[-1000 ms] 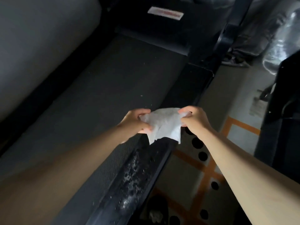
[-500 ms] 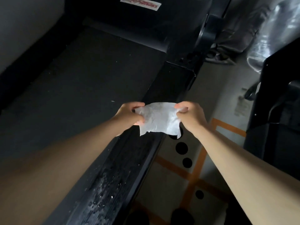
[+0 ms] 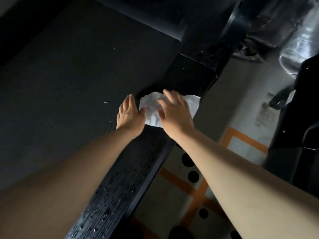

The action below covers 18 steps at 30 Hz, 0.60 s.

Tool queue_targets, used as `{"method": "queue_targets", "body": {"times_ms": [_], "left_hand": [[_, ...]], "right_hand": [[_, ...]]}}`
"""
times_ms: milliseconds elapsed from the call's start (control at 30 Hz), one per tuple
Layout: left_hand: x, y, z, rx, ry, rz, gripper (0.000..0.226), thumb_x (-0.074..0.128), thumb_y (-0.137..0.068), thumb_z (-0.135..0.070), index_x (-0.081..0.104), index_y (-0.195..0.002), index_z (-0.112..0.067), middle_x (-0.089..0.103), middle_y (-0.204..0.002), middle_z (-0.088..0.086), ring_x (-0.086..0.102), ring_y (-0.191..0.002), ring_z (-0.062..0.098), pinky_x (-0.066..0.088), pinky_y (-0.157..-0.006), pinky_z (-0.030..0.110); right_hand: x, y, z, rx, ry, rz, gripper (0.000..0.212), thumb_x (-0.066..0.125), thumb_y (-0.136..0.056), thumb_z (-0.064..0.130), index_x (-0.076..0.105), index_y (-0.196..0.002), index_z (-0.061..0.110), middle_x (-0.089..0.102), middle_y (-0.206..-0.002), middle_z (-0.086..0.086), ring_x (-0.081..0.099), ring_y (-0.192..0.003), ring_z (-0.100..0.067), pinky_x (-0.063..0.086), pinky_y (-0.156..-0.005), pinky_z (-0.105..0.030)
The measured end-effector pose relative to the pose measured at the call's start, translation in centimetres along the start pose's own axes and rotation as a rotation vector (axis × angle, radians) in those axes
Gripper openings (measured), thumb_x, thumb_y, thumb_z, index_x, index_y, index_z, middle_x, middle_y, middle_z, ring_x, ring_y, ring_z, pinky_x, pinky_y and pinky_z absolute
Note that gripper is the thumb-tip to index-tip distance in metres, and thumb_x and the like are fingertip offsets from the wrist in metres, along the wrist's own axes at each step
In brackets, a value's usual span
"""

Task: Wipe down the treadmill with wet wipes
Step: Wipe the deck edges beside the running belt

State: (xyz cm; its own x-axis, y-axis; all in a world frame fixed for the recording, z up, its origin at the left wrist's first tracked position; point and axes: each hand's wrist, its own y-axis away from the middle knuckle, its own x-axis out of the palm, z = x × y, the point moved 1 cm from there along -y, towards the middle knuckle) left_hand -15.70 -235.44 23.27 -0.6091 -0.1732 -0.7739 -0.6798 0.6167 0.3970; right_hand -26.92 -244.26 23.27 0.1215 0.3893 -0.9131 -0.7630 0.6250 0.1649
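One wipe (image 3: 193, 104) lying flat on treadmill (image 3: 69, 75) side rail (image 3: 120, 187). Two hands: left hand (image 3: 129, 114) resting beside rail, fingers straight, thumb touching wipe; right hand (image 3: 174, 112) covering wipe, fingers spreading wide.

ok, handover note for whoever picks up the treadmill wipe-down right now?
Left hand: open, fingers straight, at the left edge of the wet wipe.
Right hand: open, fingers spread over the wipe; blurred, so contact is unclear.
Wet wipe: spread out on the treadmill's right side rail.
Done: wipe laid on the rail.
Left: the rail nearer the camera is speckled with droplets or grit, and the belt shows a few white specks. Probably press down and wipe along the rail, then the belt.
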Motion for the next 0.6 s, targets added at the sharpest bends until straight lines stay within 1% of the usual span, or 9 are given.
{"method": "queue_targets", "body": {"times_ms": [67, 100, 133, 167, 233, 267, 400, 467, 600], "left_hand": [[1.4, 0.0, 1.0, 0.032, -0.038, -0.075, 0.062, 0.030, -0.104, -0.035, 0.004, -0.156, -0.013, 0.000, -0.164, 0.000, -0.003, -0.150, 0.016, 0.001, -0.121, 0.034], [2.0, -0.1, 1.4, 0.050, -0.063, -0.098, 0.061, 0.027, -0.104, -0.034, 0.004, -0.156, -0.012, -0.001, -0.164, 0.001, -0.006, -0.150, 0.015, -0.002, -0.121, 0.033], [2.6, -0.2, 1.8, 0.073, -0.098, -0.117, 0.060, 0.025, -0.104, -0.034, 0.004, -0.156, -0.010, -0.002, -0.164, 0.002, -0.008, -0.150, 0.015, -0.004, -0.121, 0.032], [3.2, -0.3, 2.2, 0.106, -0.146, -0.138, 0.060, 0.022, -0.104, -0.035, 0.005, -0.155, -0.009, -0.001, -0.164, 0.003, -0.009, -0.150, 0.015, -0.006, -0.121, 0.031], [4.0, -0.5, 3.0, 0.182, -0.232, -0.193, 0.062, 0.013, -0.102, -0.040, 0.011, -0.155, -0.008, 0.003, -0.164, 0.003, -0.006, -0.151, 0.015, -0.006, -0.122, 0.032], [4.1, -0.6, 3.3, 0.214, -0.251, -0.225, 0.066, 0.009, -0.099, -0.043, 0.015, -0.154, -0.008, 0.007, -0.164, 0.003, -0.003, -0.151, 0.015, -0.006, -0.122, 0.032], [4.4, -0.4, 3.2, 0.240, -0.223, -0.282, 0.070, 0.009, -0.095, -0.048, 0.028, -0.152, -0.011, 0.023, -0.160, 0.001, 0.012, -0.150, 0.015, 0.002, -0.122, 0.032], [4.2, -0.4, 3.2, 0.230, -0.213, -0.277, 0.069, 0.011, -0.096, -0.050, 0.029, -0.152, -0.015, 0.023, -0.161, -0.002, 0.011, -0.150, 0.013, 0.003, -0.122, 0.034], [4.3, -0.4, 3.2, 0.209, -0.213, -0.245, 0.068, 0.012, -0.095, -0.054, 0.032, -0.151, -0.020, 0.019, -0.162, -0.006, 0.005, -0.150, 0.010, 0.005, -0.123, 0.037]], "right_hand": [[2.3, 0.1, -0.2, -0.100, 0.107, 0.129, 0.051, 0.023, -0.105, 0.038, 0.023, -0.155, 0.022, -0.001, -0.165, 0.002, -0.009, -0.151, -0.018, -0.004, -0.122, -0.040], [3.2, 0.2, -0.7, -0.146, 0.172, 0.152, 0.057, 0.012, -0.103, 0.043, 0.012, -0.157, 0.022, -0.005, -0.165, 0.003, -0.013, -0.150, -0.017, -0.011, -0.120, -0.040], [3.9, 0.2, -1.4, -0.195, 0.218, 0.121, 0.062, 0.004, -0.099, 0.046, 0.008, -0.157, 0.023, -0.003, -0.165, 0.003, -0.010, -0.151, -0.017, -0.012, -0.120, -0.040], [4.3, -0.1, -2.2, -0.242, 0.242, 0.053, 0.064, 0.005, -0.097, 0.047, 0.014, -0.156, 0.022, 0.007, -0.165, 0.002, 0.000, -0.152, -0.017, -0.006, -0.121, -0.042], [4.7, -1.3, -3.5, -0.297, 0.244, -0.109, 0.059, 0.023, -0.098, 0.044, 0.034, -0.151, 0.021, 0.030, -0.159, 0.000, 0.024, -0.148, -0.019, 0.011, -0.119, -0.045], [4.6, -2.2, -4.1, -0.302, 0.231, -0.170, 0.056, 0.031, -0.098, 0.043, 0.041, -0.148, 0.020, 0.038, -0.155, 0.000, 0.031, -0.145, -0.019, 0.017, -0.118, -0.046], [3.3, -6.5, -6.3, -0.270, 0.247, -0.346, 0.051, 0.044, -0.095, 0.043, 0.056, -0.138, 0.018, 0.052, -0.145, -0.003, 0.046, -0.137, -0.021, 0.031, -0.113, -0.048], [2.2, -8.4, -7.4, -0.251, 0.268, -0.298, 0.055, 0.038, -0.095, 0.045, 0.051, -0.142, 0.019, 0.047, -0.149, -0.003, 0.040, -0.141, -0.021, 0.025, -0.115, -0.047], [0.3, -11.4, -9.0, -0.148, 0.324, -0.159, 0.068, 0.014, -0.093, 0.054, 0.025, -0.154, 0.025, 0.021, -0.162, 0.000, 0.013, -0.151, -0.018, 0.005, -0.121, -0.043]]}}
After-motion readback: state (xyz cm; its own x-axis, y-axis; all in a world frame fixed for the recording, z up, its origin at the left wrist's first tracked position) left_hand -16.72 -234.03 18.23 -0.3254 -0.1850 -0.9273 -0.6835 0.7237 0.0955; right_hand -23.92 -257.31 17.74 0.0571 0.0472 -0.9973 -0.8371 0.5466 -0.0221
